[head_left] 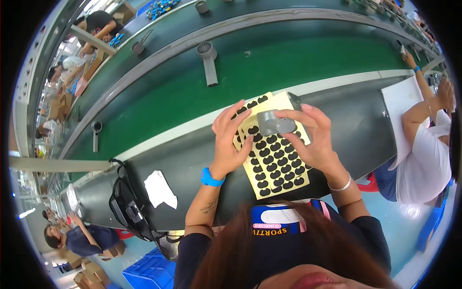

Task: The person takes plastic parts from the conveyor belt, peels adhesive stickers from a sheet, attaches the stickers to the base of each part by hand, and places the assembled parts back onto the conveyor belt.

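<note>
My right hand [315,139] grips a grey plastic part [267,124] with a rounded end between thumb and fingers, just above the sticker sheets. Whether it is a whole handheld fan or only a piece of one, I cannot tell. To its left, my left hand [230,139] has its thumb and fingers apart, with nothing visible in them, over the left edge of the sheets. Below both hands lie overlapping pale yellow sheets [263,191] with rows of black rounded stickers [275,174].
Beyond the dark worktable [358,120] runs a green conveyor belt [288,58] carrying grey handheld fans [210,67]. A white cloth [160,189] and a black bag [130,202] lie to the left. A co-worker's arm [423,86] reaches over the belt at right.
</note>
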`<state>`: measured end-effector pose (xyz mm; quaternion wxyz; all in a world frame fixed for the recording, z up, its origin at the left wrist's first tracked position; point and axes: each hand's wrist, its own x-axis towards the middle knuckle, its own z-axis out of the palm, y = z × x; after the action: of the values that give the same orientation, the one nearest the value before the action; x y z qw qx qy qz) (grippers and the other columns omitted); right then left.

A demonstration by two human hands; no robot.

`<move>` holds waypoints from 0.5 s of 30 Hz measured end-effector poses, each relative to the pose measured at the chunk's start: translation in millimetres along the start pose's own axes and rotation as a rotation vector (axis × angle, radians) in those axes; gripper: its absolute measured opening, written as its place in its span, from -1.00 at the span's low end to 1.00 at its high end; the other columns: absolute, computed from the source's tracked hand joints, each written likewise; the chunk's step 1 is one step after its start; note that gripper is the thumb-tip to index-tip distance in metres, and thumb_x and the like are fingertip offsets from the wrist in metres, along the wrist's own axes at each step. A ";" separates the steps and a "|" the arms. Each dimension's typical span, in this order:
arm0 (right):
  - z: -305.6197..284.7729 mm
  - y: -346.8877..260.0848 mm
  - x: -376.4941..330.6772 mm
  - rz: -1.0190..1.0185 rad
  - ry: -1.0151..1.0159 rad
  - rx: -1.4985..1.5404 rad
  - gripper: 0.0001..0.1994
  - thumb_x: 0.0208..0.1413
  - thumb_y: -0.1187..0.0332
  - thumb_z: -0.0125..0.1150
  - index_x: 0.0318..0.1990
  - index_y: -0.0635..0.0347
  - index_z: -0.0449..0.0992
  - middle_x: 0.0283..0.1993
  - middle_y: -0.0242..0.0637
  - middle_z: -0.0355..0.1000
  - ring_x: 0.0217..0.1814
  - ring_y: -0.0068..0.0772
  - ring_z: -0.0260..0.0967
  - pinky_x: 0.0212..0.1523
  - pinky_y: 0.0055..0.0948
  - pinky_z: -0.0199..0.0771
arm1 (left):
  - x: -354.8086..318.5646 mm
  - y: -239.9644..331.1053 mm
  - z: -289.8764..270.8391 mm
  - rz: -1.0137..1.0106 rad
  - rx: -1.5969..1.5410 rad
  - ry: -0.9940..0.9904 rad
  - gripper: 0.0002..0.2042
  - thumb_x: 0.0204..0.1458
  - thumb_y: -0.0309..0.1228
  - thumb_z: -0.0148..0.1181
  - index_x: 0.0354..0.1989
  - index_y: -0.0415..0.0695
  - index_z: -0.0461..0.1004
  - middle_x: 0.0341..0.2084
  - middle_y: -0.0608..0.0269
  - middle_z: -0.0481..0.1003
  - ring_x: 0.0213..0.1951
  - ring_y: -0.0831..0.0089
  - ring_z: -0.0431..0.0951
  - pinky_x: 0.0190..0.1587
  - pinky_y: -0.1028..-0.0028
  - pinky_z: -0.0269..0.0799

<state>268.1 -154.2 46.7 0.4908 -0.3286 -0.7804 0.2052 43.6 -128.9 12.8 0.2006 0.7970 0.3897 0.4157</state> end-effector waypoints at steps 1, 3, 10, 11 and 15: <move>3.1 0.0 -2.5 0.002 0.013 0.000 -0.24 -0.04 0.76 0.16 0.24 0.13 -0.17 0.08 0.06 0.38 0.13 -0.10 0.38 0.15 -0.20 0.35 | 3.5 16.3 -10.3 0.026 -0.074 0.009 -0.47 -0.19 -0.48 0.23 0.09 -0.16 0.40 0.15 0.03 0.32 0.17 0.08 0.26 0.24 0.17 0.03; 8.1 -3.4 -7.4 0.065 0.004 -0.026 -0.23 -0.05 0.78 0.14 0.23 0.11 -0.17 0.07 0.08 0.37 0.12 -0.08 0.38 0.16 -0.20 0.37 | 8.1 47.3 -17.1 0.055 -0.147 0.020 -0.50 -0.19 -0.46 0.32 0.04 -0.20 0.43 0.05 0.02 0.39 0.01 0.18 0.40 0.03 0.32 0.31; 18.9 -23.4 -13.7 0.172 0.008 0.406 -0.23 -0.04 0.84 -0.06 0.29 0.09 -0.21 0.25 0.18 0.13 0.26 -0.04 0.25 0.24 -0.19 0.28 | -9.6 66.5 5.6 -0.066 -0.341 0.143 -0.61 -0.14 -0.59 0.33 -0.06 -0.20 0.49 -0.17 0.14 0.49 -0.40 0.44 0.51 -0.34 0.50 0.48; 17.4 -26.6 -15.1 0.169 -0.007 0.382 -0.23 -0.03 0.84 -0.07 0.30 0.10 -0.21 0.28 0.18 0.09 0.28 -0.04 0.23 0.26 -0.17 0.24 | -11.2 67.6 6.5 -0.071 -0.342 0.144 -0.61 -0.14 -0.59 0.33 -0.06 -0.20 0.49 -0.17 0.14 0.49 -0.40 0.44 0.51 -0.34 0.50 0.48; -6.4 -45.7 -11.1 0.237 0.130 0.129 -0.56 -0.02 0.72 0.11 0.08 0.31 0.32 0.26 -0.07 0.14 0.24 -0.23 0.23 0.21 -0.30 0.27 | -18.6 69.3 8.2 -0.079 -0.349 0.162 -0.65 -0.10 -0.64 0.26 -0.06 -0.23 0.48 -0.10 0.07 0.52 -0.44 0.46 0.54 -0.34 0.52 0.49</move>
<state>263.0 -194.1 71.8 0.5326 -0.3988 -0.6880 0.2897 75.3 -186.2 43.3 0.3201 0.6981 0.3575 0.5314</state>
